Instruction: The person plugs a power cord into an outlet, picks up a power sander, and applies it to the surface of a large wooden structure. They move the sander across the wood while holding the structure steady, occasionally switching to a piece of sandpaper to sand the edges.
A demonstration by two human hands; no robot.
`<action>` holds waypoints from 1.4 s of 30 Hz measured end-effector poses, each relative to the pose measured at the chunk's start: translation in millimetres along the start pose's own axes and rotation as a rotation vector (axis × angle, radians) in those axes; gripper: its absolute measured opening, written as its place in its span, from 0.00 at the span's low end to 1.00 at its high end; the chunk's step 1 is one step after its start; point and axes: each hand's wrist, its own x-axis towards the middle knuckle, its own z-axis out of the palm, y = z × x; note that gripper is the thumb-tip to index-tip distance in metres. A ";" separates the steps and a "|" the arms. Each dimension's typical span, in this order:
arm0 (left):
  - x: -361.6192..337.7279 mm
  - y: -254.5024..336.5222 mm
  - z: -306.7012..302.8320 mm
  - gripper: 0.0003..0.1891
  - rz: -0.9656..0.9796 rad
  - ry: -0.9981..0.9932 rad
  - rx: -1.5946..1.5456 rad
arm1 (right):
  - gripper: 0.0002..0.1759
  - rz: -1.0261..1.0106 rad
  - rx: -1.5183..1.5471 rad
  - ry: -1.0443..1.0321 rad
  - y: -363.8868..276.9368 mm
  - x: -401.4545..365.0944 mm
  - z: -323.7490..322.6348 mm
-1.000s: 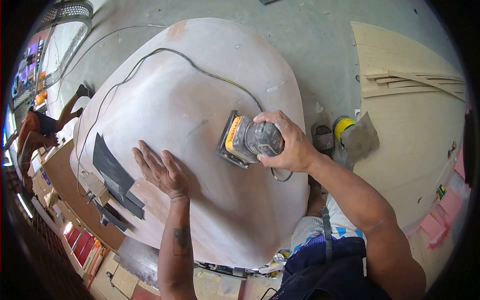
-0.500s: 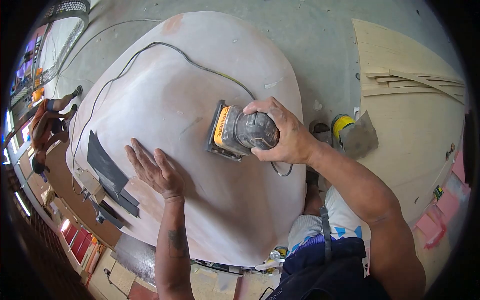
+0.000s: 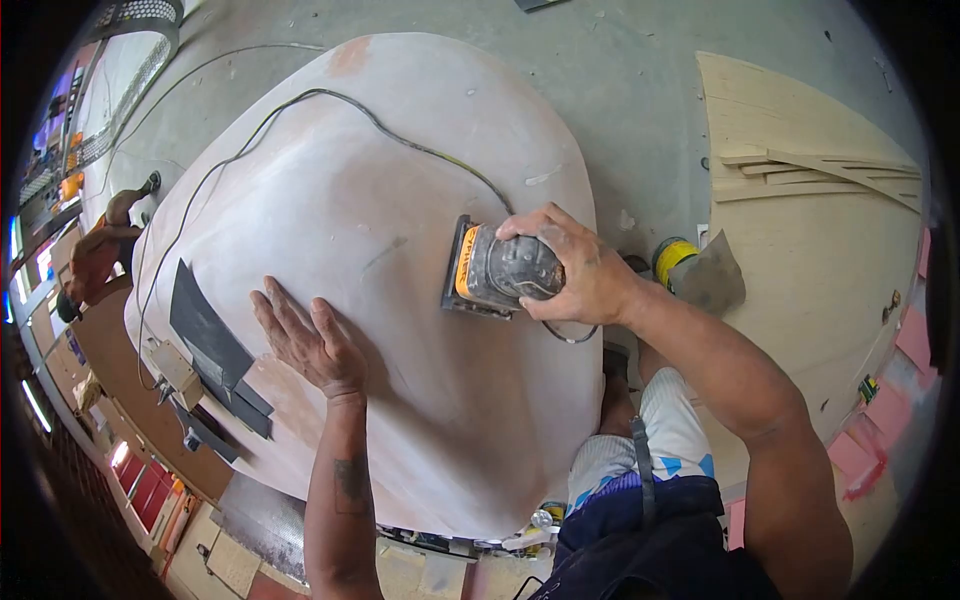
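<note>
A big smooth pale pinkish-white curved shape (image 3: 330, 190) fills the middle of the head view. My right hand (image 3: 575, 265) is wrapped round the dusty dark body of an electric sander (image 3: 505, 268) with an orange label. The sander's flat pad faces the pale surface on the left side of the tool. Its black cord (image 3: 400, 130) arcs over the top of the shape. My left hand (image 3: 312, 340) lies flat on the surface with fingers stretched, holding nothing. Dark sheets of sandpaper (image 3: 205, 330) rest on the shape just left of that hand.
A power outlet box (image 3: 175, 370) sits at the shape's left edge. Another person (image 3: 100, 255) crouches at far left. On the right are a yellow-banded can (image 3: 673, 258), a grey sheet (image 3: 712, 272), and thin wood strips (image 3: 820, 172) on a plywood sheet (image 3: 790, 330).
The sander in my right hand has shifted a little to the right over the surface. My left hand stays at the same spot. The crouching person has changed posture slightly.
</note>
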 end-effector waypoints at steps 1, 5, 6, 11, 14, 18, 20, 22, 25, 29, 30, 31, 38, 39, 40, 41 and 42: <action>0.1 -0.2 0.5 0.36 0.005 0.003 0.000 | 0.44 0.008 -0.011 -0.014 0.3 1.2 -2.0; 0.1 -2.7 2.4 0.36 0.027 0.012 0.010 | 0.43 -0.032 -0.030 -0.033 4.4 4.7 -4.7; -0.2 -1.8 2.5 0.36 0.027 0.014 0.005 | 0.43 -0.057 -0.029 -0.012 5.2 6.5 -5.3; 0.7 -0.6 1.4 0.36 0.030 0.009 -0.043 | 0.42 -0.150 0.052 0.050 2.1 26.9 -9.6; 0.9 -0.7 1.1 0.36 0.035 -0.002 -0.054 | 0.41 -0.115 0.114 0.017 3.9 41.7 -21.7; -0.9 -6.9 4.2 0.37 0.031 0.007 -0.064 | 0.41 -0.124 0.051 0.010 15.9 36.0 -23.9; -0.1 -6.9 3.9 0.37 0.040 -0.002 -0.059 | 0.41 -0.134 0.059 0.024 18.2 35.7 -20.6; 1.4 -6.9 4.1 0.36 0.045 0.000 -0.054 | 0.44 -0.163 0.103 0.003 10.1 48.1 -24.5; -0.2 -6.4 1.6 0.36 0.033 -0.017 -0.055 | 0.45 -0.202 0.122 0.044 -3.1 70.1 -18.7; 0.6 -10.5 3.7 0.36 0.067 -0.015 -0.094 | 0.46 -0.147 0.168 0.200 -1.0 48.8 2.1; -0.2 -9.7 4.0 0.36 0.063 -0.017 -0.092 | 0.47 -0.076 0.184 0.214 0.3 32.0 9.5; 0.6 -8.0 4.8 0.35 0.061 -0.013 -0.091 | 0.46 -0.046 0.180 0.236 3.7 13.4 20.3; 0.7 -9.6 5.4 0.34 0.052 -0.005 -0.106 | 0.43 0.093 0.255 0.228 4.6 -113.7 100.1; 2.2 -10.2 5.4 0.34 0.057 -0.004 -0.098 | 0.44 0.069 0.248 0.219 6.5 -114.3 101.5; 1.9 -10.6 5.2 0.34 0.062 -0.007 -0.092 | 0.44 0.050 0.240 0.212 9.1 -115.5 101.6; 1.3 -10.8 5.7 0.34 0.063 -0.008 -0.089 | 0.45 0.030 0.228 0.203 12.3 -115.7 100.0; 1.0 -10.2 6.2 0.34 0.064 -0.009 -0.094 | 0.45 0.020 0.216 0.206 13.3 -109.8 93.8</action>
